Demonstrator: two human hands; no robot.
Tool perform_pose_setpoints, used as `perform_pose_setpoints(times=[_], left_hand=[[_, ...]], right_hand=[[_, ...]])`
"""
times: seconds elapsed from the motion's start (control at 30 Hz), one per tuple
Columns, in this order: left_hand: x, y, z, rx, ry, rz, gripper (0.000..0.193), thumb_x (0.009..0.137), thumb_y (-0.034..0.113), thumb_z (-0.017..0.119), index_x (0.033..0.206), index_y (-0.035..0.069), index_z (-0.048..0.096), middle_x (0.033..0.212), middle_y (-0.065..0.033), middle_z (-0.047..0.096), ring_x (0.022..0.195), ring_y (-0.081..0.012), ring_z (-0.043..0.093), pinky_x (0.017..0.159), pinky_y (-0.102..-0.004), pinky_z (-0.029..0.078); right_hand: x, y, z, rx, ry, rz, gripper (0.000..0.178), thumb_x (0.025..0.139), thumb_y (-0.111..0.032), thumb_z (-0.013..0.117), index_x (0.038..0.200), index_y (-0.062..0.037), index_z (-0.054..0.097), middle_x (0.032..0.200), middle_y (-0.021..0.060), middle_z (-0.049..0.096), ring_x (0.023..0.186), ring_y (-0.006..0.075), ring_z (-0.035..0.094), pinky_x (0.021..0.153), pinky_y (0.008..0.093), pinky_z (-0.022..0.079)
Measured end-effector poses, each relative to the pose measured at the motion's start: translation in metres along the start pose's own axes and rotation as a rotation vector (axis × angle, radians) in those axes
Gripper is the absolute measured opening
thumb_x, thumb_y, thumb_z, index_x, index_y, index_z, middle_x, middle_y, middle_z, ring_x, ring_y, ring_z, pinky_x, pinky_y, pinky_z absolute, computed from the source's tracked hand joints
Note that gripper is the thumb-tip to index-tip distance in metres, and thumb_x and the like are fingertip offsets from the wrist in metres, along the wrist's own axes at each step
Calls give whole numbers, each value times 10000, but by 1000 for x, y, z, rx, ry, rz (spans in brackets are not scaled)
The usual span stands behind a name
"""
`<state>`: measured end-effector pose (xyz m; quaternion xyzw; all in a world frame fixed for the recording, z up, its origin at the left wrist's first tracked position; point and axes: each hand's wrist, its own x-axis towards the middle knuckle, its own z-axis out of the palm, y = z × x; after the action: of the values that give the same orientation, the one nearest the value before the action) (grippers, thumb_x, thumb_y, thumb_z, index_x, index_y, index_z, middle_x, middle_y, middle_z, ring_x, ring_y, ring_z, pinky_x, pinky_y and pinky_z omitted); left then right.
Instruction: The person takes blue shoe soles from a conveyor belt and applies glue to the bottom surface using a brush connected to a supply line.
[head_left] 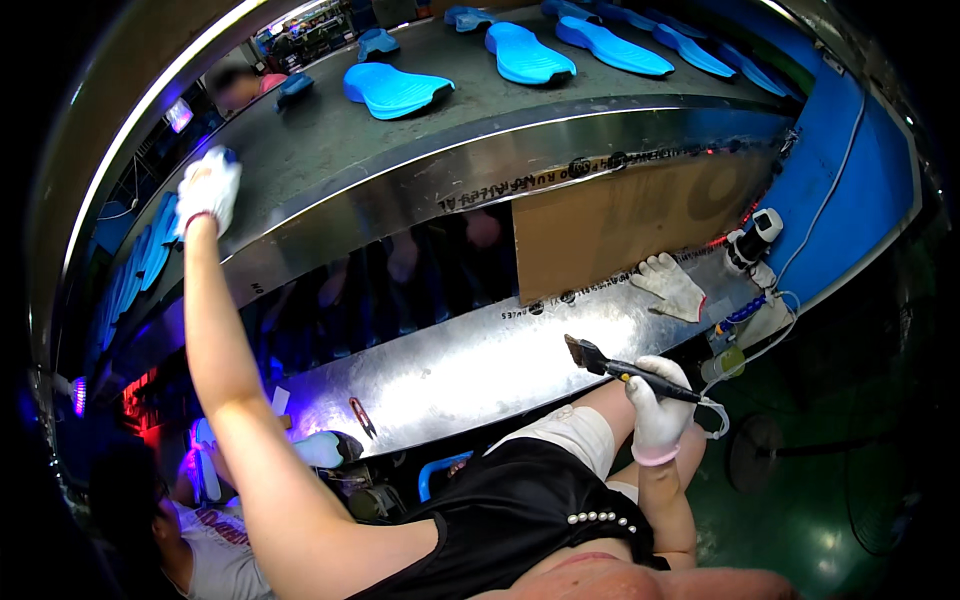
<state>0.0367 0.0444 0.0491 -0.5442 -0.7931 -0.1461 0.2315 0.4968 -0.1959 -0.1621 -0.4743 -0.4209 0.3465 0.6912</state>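
My right hand (659, 411), in a white glove, is closed around the black handle of a flat brush (590, 357). Its dark bristle end points left above the metal ledge, and a pale tube or cord hangs from the handle's rear. My left arm stretches far forward to the dark belt (310, 150). At the belt's left edge, my gloved left hand (208, 192) has its fingers curled, and a bit of dark blue shows at the fingertips; most of that thing is hidden. Several bright blue shoe soles (395, 90) lie spaced along the belt.
A shiny metal ledge (440, 385) runs below the belt, with a loose white glove (668, 288) and red thread snips (361, 415) on it. Cardboard (620, 235) covers part of the opening. A white-and-black device (755, 238) stands right. A co-worker (200, 540) sits lower left.
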Motion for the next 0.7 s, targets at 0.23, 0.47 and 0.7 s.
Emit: perform_pose_setpoints(times=[0.23,0.47,0.7], left_hand=[[6,-116,50,266,-115,15,256,861,124,508,1034,-14,636,1114,-252,604,1044,-386,586,832,-434,490],[-122,41,23,-1018,296,203,252,891,107,621,1104,-27,627,1108,-133,627,1014,-233,592,865,-333,492],[-307,144,82,-1627,118,758,266,855,157,585,1056,-9,640,1062,-185,633,1071,-357,578,870,-505,493]], right_hand=[[18,18,-3,193,129,68,226,897,-119,632,1046,41,575,813,101,651,624,93,604,509,184,492],[27,26,-26,9,324,132,159,804,11,654,950,37,597,748,46,622,534,59,533,481,177,423],[39,18,-50,55,505,-6,175,824,4,644,992,7,594,795,19,618,629,51,537,554,176,425]])
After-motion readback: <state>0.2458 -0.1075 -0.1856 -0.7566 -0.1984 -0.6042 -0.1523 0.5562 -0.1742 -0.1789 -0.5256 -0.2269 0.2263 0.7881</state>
